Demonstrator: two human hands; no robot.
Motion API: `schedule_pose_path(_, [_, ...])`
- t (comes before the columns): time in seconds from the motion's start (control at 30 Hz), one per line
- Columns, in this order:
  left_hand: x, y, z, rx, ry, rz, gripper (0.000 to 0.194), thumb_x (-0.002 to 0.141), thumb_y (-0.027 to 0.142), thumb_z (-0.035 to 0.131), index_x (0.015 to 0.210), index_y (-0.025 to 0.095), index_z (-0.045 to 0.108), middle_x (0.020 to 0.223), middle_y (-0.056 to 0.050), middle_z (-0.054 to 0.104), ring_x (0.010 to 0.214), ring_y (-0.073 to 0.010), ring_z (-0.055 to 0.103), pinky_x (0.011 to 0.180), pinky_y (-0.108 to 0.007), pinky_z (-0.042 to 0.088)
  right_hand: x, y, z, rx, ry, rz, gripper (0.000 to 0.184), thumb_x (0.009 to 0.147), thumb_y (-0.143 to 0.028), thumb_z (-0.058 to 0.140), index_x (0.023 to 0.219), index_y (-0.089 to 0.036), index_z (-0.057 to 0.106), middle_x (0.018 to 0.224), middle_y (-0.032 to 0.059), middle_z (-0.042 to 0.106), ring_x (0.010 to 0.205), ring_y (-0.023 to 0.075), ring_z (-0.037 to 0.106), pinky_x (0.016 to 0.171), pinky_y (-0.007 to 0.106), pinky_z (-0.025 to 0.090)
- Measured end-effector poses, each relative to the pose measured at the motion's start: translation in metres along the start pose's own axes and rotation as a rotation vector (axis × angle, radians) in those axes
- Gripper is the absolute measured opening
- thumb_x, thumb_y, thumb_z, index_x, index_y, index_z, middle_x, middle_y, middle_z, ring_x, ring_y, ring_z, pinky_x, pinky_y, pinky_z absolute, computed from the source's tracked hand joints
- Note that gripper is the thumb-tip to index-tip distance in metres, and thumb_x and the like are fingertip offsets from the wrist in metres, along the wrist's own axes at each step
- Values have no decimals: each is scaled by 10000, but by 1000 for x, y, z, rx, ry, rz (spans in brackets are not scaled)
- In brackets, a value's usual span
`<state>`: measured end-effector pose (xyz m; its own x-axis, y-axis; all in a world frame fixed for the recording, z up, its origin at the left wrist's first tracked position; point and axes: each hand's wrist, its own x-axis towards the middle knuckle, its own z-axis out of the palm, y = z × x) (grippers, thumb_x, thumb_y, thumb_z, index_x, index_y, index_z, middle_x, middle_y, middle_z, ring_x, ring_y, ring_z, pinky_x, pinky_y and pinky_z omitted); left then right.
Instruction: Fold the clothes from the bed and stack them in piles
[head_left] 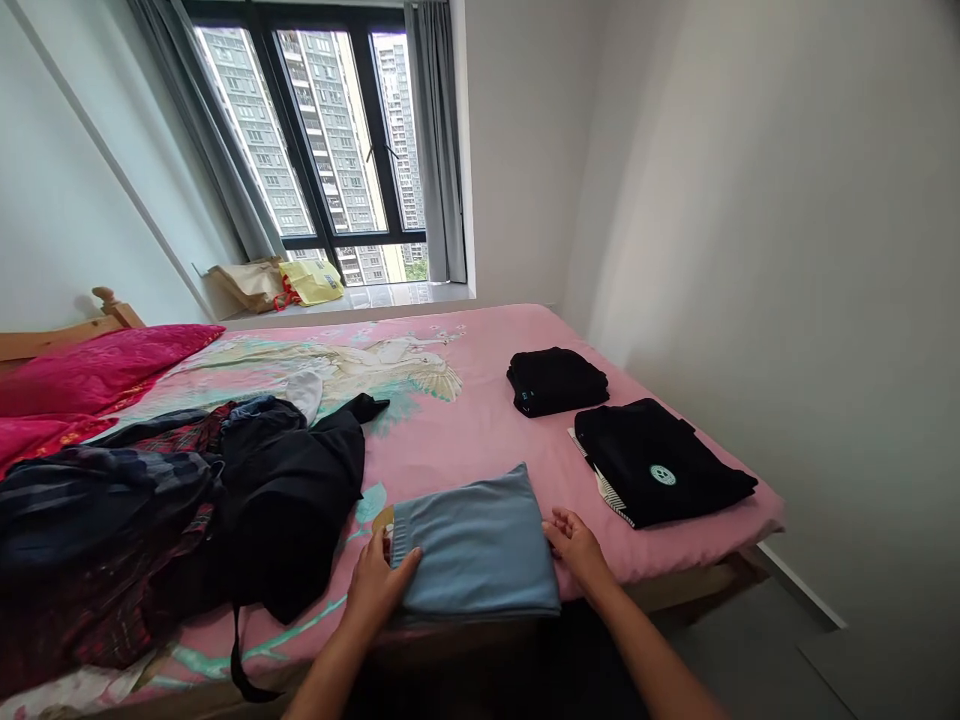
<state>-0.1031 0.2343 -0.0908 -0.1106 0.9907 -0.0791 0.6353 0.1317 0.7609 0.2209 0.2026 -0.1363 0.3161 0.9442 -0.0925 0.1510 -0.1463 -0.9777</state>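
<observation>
A folded blue-grey garment (476,550) with a ribbed band along its left side lies at the bed's front edge. My left hand (377,588) grips that left side, thumb on top of the cloth and fingers at its edge. At the opposite side, my right hand (577,550) has curled fingers closed at the garment's right edge. Farther right lie a folded black garment with a round pale emblem (634,465), over striped cloth (615,497), and a folded black stack (556,380) behind it.
A loose heap of dark and plaid clothes (187,510) covers the bed's left part. Red pillows (112,365) lie by the wooden headboard (60,338). Paper and yellow bags (311,281) stand on the windowsill. A wall (787,300) bounds the right side.
</observation>
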Motion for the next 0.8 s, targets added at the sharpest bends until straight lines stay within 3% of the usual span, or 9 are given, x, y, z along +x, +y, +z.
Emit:
schedule_pose_path(0.13, [4, 11, -15, -295, -291, -164, 536, 560, 417, 748, 998, 132, 627, 1016, -125, 697, 1078, -349, 597, 888, -396, 491, 9, -9, -3, 72, -172, 136, 306, 707, -340, 679, 930, -136, 626, 814, 62, 694, 754, 200, 655, 677, 322, 519])
schedule_pose_path(0.3, [6, 35, -23, -440, -471, -215, 436, 519, 370, 782, 864, 138, 649, 849, -101, 727, 852, -291, 685, 785, -367, 541, 18, -39, 6, 173, -295, 268, 109, 696, -169, 673, 769, -117, 610, 661, -12, 635, 576, 107, 583, 605, 264, 483])
schedule_pose_path(0.4, [-5, 37, -30, -501, -503, -235, 448, 509, 380, 794, 857, 144, 637, 817, -92, 723, 830, -282, 690, 780, -366, 545, -1, -56, 7, 306, -360, 306, 198, 629, -167, 623, 821, -118, 609, 645, 6, 636, 579, 142, 594, 602, 293, 485])
schedule_pose_path(0.5, [-21, 26, -38, -649, -543, -284, 459, 547, 369, 786, 924, 164, 620, 853, -76, 721, 839, -265, 689, 792, -357, 542, -38, -66, 8, 446, -429, 296, 350, 575, -207, 573, 915, -133, 609, 712, 39, 666, 665, 194, 629, 666, 350, 504])
schedule_pose_path(0.63, [-24, 18, -50, -702, -560, -318, 447, 530, 360, 801, 897, 173, 626, 790, -72, 714, 798, -271, 691, 758, -339, 543, -84, -56, 19, 616, -497, 255, 461, 478, -222, 533, 927, -181, 632, 786, 59, 688, 808, 260, 643, 750, 402, 504])
schedule_pose_path(0.73, [-9, 45, -59, -611, -591, -268, 475, 453, 353, 835, 849, 183, 635, 722, -54, 704, 737, -279, 688, 722, -359, 544, -98, -48, 28, 847, -518, 271, 419, 479, -231, 539, 883, -222, 649, 811, 56, 696, 858, 286, 635, 765, 423, 501])
schedule_pose_path(0.8, [0, 73, -63, -486, -497, -152, 495, 446, 378, 846, 851, 177, 643, 705, -41, 700, 687, -275, 677, 694, -391, 545, -98, -55, 29, 953, -469, 246, 398, 529, -234, 566, 917, -204, 648, 863, 60, 697, 886, 276, 628, 793, 409, 495])
